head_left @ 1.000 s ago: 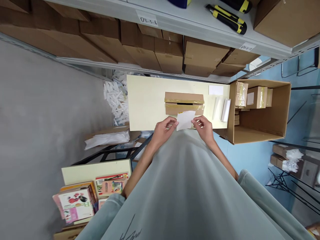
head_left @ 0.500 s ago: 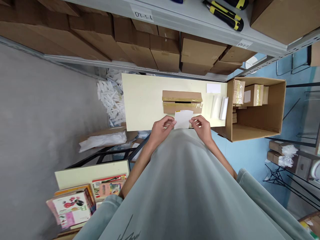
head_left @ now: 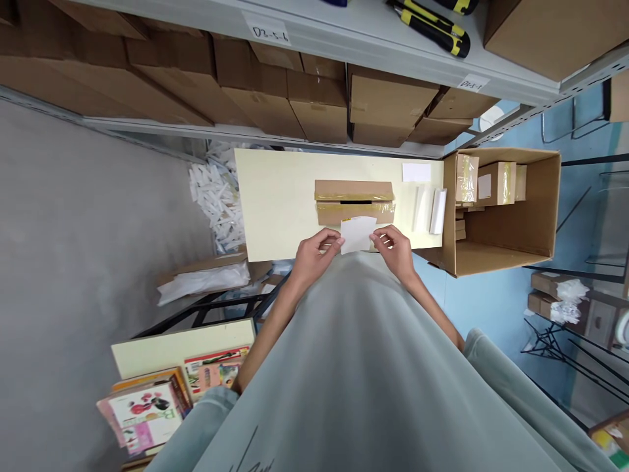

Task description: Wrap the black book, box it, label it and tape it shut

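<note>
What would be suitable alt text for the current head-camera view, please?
A person's left hand and right hand hold a white paper slip between them, in front of a taped cardboard box on a cream tabletop. An open carton with smaller taped boxes stands to the right, and metal shelving beyond holds brown boxes and a utility knife.

A labelled shelf and cartons suggest a stockroom.

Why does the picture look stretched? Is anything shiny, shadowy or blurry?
Head view: a wide lens probably makes the cardboard boxes under the shelf splay outward; head view: those boxes look shadowy, while packing tape on the long carton glints; head view: the left hand and right hand look fairly sharp, yet I can't read the white paper.
</note>
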`<action>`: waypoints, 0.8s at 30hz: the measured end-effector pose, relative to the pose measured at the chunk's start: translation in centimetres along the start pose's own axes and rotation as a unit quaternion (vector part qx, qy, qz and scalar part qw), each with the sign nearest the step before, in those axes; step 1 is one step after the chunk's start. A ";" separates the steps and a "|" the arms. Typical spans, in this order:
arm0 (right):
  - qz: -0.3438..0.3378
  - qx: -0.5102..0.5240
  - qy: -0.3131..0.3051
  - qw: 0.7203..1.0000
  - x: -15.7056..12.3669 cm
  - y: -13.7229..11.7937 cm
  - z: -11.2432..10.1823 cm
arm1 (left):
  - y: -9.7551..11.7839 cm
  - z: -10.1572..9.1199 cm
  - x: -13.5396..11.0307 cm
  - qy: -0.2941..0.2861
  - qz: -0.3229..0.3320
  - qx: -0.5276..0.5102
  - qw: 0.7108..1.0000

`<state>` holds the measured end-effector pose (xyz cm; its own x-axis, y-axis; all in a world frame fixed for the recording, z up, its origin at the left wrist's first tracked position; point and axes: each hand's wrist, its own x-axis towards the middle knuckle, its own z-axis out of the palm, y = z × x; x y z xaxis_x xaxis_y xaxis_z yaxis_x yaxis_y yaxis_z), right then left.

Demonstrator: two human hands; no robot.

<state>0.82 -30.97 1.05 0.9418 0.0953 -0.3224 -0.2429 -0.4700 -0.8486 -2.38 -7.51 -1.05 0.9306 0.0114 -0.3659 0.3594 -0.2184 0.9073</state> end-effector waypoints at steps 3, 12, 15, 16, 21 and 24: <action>-0.001 0.000 0.002 1.000 0.2 0.1 0.0 | 0.1 -0.1 0.1 0.001 -0.001 0.004 1.000; -0.045 0.005 -0.008 0.999 0.9 0.7 -0.1 | -0.7 -0.1 0.6 0.035 0.056 0.036 0.997; -0.047 -0.016 0.036 0.998 2.7 2.9 -1.3 | -2.9 -1.1 1.3 0.065 0.070 0.074 0.993; -0.034 -0.024 0.055 0.998 3.5 3.9 -1.8 | -3.8 -1.6 1.7 0.068 0.064 0.082 0.992; 0.077 -0.014 -0.009 0.997 6.3 9.4 -3.7 | -7.9 -3.0 3.3 0.003 0.020 0.052 0.998; 0.076 0.009 -0.069 0.995 6.7 11.0 -3.3 | -8.5 -2.7 3.8 -0.036 0.010 0.016 0.999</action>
<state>5.24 -38.36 -9.02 0.8535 0.1449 -0.5005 -0.3844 -0.4733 -0.7926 -1.73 -3.00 -9.62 0.9301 -0.0627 -0.3619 0.3365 -0.2497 0.9080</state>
